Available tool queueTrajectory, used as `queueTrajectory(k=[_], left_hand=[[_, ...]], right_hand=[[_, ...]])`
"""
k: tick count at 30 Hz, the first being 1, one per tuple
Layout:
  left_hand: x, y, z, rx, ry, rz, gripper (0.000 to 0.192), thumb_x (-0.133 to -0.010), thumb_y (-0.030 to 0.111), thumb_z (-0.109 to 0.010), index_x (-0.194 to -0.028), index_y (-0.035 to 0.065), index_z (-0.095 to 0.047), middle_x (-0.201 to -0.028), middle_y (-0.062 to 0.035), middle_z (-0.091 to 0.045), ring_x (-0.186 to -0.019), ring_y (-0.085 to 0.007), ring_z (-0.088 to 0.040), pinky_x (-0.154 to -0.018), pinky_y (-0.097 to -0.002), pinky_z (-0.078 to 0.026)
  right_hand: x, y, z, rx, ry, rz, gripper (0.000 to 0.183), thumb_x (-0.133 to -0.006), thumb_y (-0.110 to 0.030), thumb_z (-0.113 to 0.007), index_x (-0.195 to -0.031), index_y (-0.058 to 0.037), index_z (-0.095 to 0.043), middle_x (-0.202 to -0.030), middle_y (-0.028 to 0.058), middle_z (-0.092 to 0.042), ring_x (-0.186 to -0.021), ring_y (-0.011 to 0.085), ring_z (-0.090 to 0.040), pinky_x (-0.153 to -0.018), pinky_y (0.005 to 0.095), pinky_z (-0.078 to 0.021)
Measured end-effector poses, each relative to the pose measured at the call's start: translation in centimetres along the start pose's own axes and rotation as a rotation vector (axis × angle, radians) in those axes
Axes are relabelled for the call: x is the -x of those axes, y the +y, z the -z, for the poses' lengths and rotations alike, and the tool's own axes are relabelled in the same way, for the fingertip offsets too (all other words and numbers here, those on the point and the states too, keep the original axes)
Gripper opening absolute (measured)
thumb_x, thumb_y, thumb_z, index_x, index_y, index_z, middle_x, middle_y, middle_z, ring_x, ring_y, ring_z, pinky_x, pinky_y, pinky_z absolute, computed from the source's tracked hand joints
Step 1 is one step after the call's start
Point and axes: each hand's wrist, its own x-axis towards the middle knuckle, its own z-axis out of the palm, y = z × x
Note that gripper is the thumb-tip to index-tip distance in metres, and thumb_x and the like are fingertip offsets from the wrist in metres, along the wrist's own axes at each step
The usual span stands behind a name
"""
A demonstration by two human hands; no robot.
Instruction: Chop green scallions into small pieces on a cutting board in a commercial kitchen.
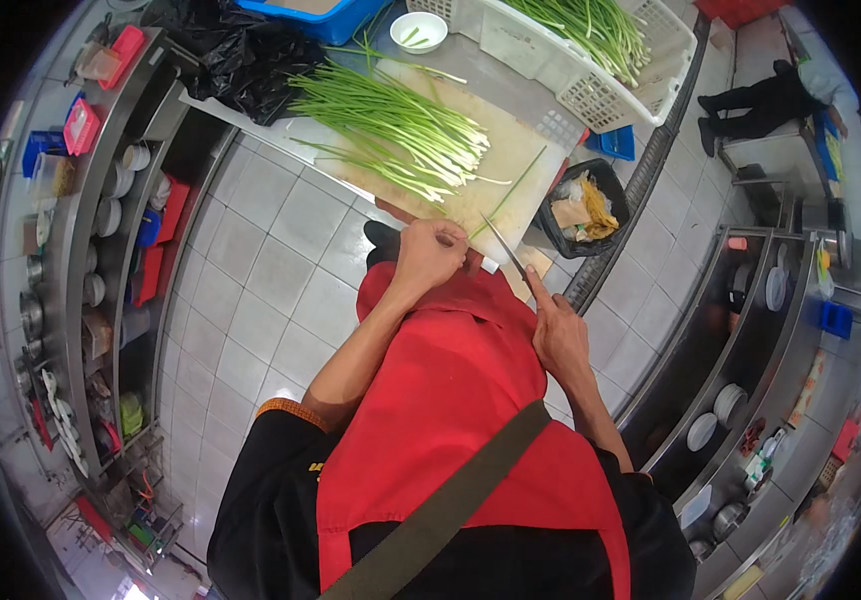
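Observation:
My right hand (561, 330) grips a knife (507, 247), index finger along its back, with the blade pointing away over the near edge of a pale cutting board (516, 150). A single scallion stalk (513, 191) lies slantwise on the board beside the blade tip. My left hand (432, 255) is curled at the board's near edge, its fingertips closed at the stalk's near end. Farther up the board, a large pile of scallions (400, 127) is spread with the white ends towards the right.
Behind the board stand a white bowl (419, 32) with green pieces, a white plastic crate (580, 90) of scallions and a blue tub (318, 19). A black plastic bag (250, 64) lies left. A lined waste bin (584, 210) is at right; a person (783, 97) stands beyond.

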Motion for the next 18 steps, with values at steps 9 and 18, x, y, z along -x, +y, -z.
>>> queueTrajectory(k=[9,18], left_hand=[[0.1,0.6,0.3,-0.017,-0.061,0.066,0.011,-0.084,0.004,-0.069,-0.089,-0.0050,-0.073,-0.078,-0.0114,-0.074,-0.065,-0.0157,-0.072,-0.061,-0.0268,-0.057],[0.3,0.5,0.0,-0.070,0.000,-0.066,0.012,-0.085,0.005,-0.069,-0.091,-0.0057,-0.072,-0.074,-0.0103,-0.073,-0.062,-0.0147,-0.071,-0.059,-0.0274,-0.056]], right_hand=[[-0.3,-0.1,-0.2,0.064,-0.061,-0.006,0.063,-0.097,-0.005,-0.046,-0.156,-0.0252,-0.035,-0.085,0.0225,-0.061,-0.074,0.0431,-0.063,-0.068,0.0529,-0.0510],[-1.9,-0.6,-0.5,0.035,-0.051,-0.002,0.067,-0.094,-0.002,-0.046,-0.156,-0.0242,-0.035,-0.082,0.0228,-0.059,-0.075,0.0439,-0.061,-0.070,0.0520,-0.0484]])
